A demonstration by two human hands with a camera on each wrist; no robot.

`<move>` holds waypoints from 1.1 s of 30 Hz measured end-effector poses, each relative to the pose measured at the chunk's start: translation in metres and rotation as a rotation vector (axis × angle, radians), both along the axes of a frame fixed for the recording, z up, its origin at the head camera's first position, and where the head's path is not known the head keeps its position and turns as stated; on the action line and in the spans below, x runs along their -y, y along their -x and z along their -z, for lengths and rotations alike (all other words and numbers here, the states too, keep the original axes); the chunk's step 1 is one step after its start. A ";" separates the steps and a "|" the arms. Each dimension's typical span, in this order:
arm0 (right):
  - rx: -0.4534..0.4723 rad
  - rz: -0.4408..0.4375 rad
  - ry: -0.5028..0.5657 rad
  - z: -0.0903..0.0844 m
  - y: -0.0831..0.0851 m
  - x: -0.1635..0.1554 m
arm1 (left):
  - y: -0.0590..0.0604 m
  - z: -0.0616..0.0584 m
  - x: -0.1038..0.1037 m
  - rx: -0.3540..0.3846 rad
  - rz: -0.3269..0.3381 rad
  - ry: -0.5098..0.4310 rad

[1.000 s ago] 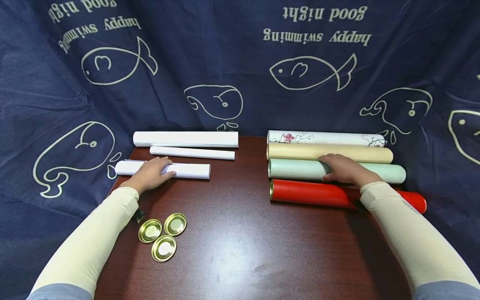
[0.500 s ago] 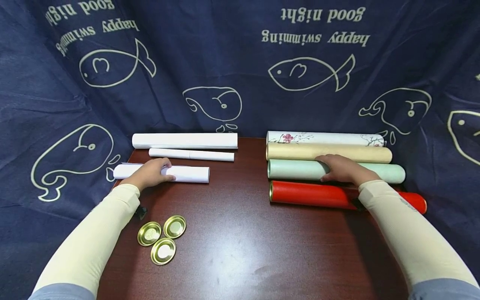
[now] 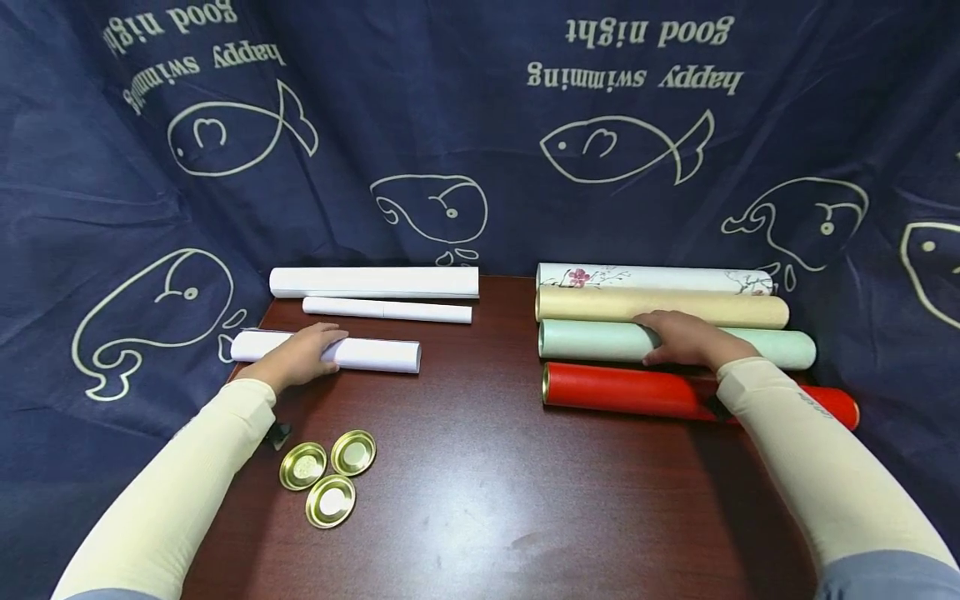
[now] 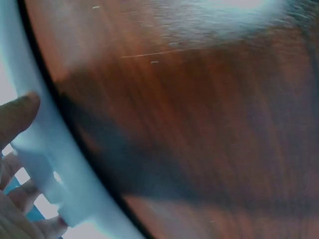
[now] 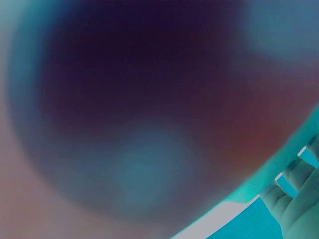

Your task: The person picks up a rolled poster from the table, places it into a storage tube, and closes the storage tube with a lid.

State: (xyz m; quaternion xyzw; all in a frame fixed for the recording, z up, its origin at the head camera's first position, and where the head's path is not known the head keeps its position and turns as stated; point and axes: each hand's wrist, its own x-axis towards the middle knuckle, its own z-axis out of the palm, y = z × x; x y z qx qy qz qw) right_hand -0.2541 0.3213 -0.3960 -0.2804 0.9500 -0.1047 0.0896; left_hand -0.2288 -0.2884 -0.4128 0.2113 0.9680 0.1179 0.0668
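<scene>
My left hand (image 3: pixel 302 357) grips a rolled sheet of white paper (image 3: pixel 378 355) near its middle, at the left of the table. Up close in the left wrist view, the thumb lies on one side of the paper roll (image 4: pixel 37 134) and the other fingers on the far side. On the right, my right hand (image 3: pixel 681 337) holds a pale green cardboard tube (image 3: pixel 588 340) around its middle. Fingers of the right hand (image 5: pixel 299 199) show along the green tube in the right wrist view, which is mostly blurred.
Behind the held tube lie a cream tube (image 3: pixel 588 305) and a flower-print tube (image 3: pixel 660 277). A red tube (image 3: pixel 615 390) lies in front, under my right forearm. Two more white rolls, one thick (image 3: pixel 375 282) and one thin (image 3: pixel 420 312), are at back left. Three gold lids (image 3: pixel 331 502) sit front left.
My left hand has drawn slightly toward me with the paper roll, whose right end now points a little nearer. The right hand stays on the green tube.
</scene>
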 end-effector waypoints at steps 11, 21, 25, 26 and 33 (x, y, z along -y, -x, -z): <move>0.013 -0.020 0.024 0.000 -0.003 -0.013 | -0.004 0.002 0.004 -0.172 0.019 -0.032; -0.049 0.050 0.081 -0.006 -0.001 -0.017 | -0.021 -0.002 0.019 -0.227 -0.004 -0.105; -0.085 0.058 0.045 -0.012 0.000 -0.016 | -0.029 0.001 0.024 -0.242 -0.024 -0.079; -0.097 0.062 0.032 -0.012 0.000 -0.017 | -0.030 0.002 0.024 -0.243 -0.025 -0.081; -0.181 0.029 0.041 -0.018 -0.001 -0.014 | -0.038 0.002 0.025 -0.261 -0.022 -0.121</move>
